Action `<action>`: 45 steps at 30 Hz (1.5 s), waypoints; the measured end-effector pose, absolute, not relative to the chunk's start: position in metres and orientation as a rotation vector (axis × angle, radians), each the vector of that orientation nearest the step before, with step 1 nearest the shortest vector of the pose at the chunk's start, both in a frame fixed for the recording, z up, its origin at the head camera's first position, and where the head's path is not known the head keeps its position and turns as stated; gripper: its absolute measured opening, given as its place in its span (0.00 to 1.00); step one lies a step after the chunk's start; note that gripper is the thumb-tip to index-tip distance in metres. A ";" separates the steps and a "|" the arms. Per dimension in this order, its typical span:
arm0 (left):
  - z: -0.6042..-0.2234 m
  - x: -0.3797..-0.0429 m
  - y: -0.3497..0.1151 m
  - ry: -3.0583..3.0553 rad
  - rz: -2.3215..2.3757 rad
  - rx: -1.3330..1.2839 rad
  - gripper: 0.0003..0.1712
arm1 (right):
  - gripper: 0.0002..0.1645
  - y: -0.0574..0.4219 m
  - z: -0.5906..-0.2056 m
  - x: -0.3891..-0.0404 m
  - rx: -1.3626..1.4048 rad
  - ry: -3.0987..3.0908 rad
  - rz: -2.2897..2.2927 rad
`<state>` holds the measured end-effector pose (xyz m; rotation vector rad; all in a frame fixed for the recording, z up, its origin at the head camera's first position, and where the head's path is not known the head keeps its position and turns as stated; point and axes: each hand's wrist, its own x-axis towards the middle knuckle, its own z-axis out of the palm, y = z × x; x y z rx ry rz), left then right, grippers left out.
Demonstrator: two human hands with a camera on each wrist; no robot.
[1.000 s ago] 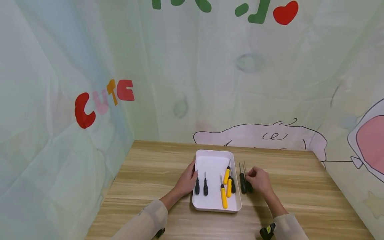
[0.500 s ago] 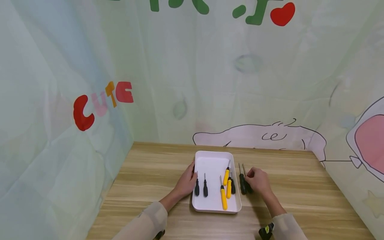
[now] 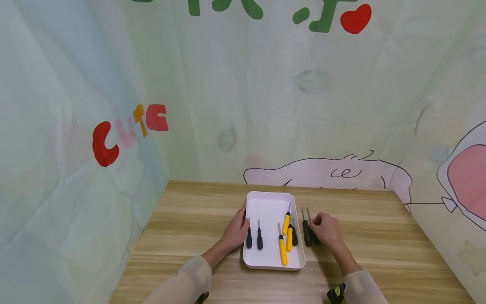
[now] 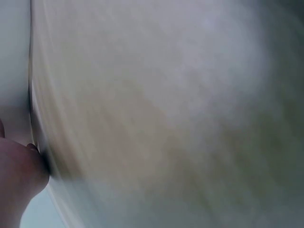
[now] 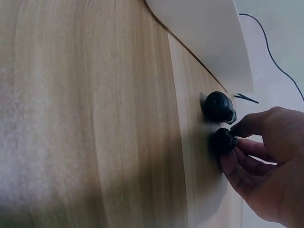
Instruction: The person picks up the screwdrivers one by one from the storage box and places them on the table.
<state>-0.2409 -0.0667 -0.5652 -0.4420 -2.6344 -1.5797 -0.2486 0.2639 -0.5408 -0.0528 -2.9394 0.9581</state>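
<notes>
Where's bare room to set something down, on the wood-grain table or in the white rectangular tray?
The table is bare left of the left hand and right of the right hand; so is the far-left corner of the tray, beyond two black-handled screwdrivers. Crowded: the tray's right side, with yellow-handled screwdrivers, and just outside it, with dark-handled screwdrivers.

Your white tray [image 3: 265, 207], shallow and rectangular, lies flat, gripped at its 9 o'clock rim by your left hand [image 3: 235, 230]. Inside, three yellow-handled screwdrivers [image 3: 283, 252] lie between 2 and 5 o'clock, a black-handled screwdriver [image 3: 295, 237] beside them; two small black screwdrivers [image 3: 260, 240] lie around 8. Just outside, towards 3 o'clock, your right hand [image 3: 329, 229] pinches a dark-handled screwdriver [image 5: 223, 141]; a similar screwdriver [image 3: 306, 234] lies beside it, tip towards 12.
</notes>
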 end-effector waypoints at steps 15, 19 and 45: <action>-0.569 -0.242 -0.068 -2.611 -1.578 -0.460 0.33 | 0.08 0.263 -0.541 -0.246 -0.058 -2.880 0.979; -0.568 -0.243 -0.068 -2.613 -1.578 -0.462 0.33 | 0.10 0.262 -0.536 -0.247 -0.020 -2.833 0.986; -0.568 -0.241 -0.067 -2.626 -1.570 -0.438 0.33 | 0.17 0.211 -0.491 -0.245 0.046 -2.874 1.124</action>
